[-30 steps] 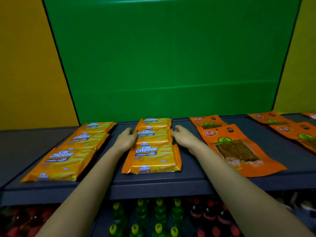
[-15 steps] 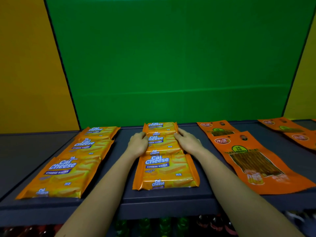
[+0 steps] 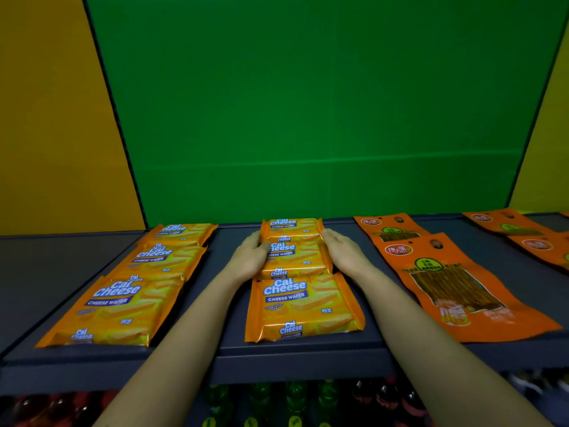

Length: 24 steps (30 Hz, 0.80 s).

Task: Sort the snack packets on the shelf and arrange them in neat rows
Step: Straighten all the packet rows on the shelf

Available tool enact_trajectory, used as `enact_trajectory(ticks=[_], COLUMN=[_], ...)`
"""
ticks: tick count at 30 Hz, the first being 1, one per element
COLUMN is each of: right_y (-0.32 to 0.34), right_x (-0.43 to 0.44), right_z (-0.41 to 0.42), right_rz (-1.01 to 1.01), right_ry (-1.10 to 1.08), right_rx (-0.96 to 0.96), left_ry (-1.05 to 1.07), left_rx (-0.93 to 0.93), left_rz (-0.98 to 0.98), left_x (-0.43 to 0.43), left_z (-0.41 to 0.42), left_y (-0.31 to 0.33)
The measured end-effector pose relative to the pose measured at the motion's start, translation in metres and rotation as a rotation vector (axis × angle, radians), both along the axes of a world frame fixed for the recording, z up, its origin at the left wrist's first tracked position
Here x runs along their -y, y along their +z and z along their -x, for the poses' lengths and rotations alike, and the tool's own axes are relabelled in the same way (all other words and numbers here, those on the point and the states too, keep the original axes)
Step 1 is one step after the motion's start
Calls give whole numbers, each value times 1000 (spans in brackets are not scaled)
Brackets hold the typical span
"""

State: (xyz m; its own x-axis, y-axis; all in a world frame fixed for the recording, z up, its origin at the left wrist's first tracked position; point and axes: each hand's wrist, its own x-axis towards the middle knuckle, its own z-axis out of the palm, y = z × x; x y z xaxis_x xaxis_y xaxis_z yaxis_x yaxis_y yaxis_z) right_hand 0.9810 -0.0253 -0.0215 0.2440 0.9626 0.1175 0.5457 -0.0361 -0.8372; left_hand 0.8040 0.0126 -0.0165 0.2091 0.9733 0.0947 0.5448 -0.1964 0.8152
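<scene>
Three yellow-orange Cal Cheese wafer packets lie in a centre row on the dark shelf [image 3: 292,354]: a back packet [image 3: 291,228], a middle packet [image 3: 297,255] and a front packet [image 3: 304,306]. My left hand [image 3: 248,258] presses the middle packet's left side, its thumb at the packet's edge. My right hand [image 3: 345,251] presses the right side, its fingers reaching to the back packet. Both hands' fingers lie fairly straight. A second row of three wafer packets [image 3: 117,306] runs along the left.
Orange stick-snack pouches lie to the right, one large pouch in front [image 3: 455,285], one behind [image 3: 388,229], more at the far right [image 3: 508,224]. A green back panel [image 3: 323,118] rises behind the shelf. Bottles [image 3: 295,399] stand on the level below.
Both hands have stayed at the sides of the centre row, shifting from the back packet's corners to the middle packet. My view has moved nearer and a little left.
</scene>
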Motion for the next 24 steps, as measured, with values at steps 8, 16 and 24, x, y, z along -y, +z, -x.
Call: enact_trajectory(ticks=[8, 16, 24], right_y=[-4, -3, -1], right_x=[57, 76, 78], right_z=[7, 30, 32], right_rz=[-80, -87, -50], right_ry=[-42, -53, 39], right_rx=[-494, -612, -579], left_ry=[7, 72, 48], left_rx=[449, 491, 220], left_rz=[209, 113, 11], left_x=[47, 74, 75], left_z=[22, 8, 11], left_y=[-5, -8, -7])
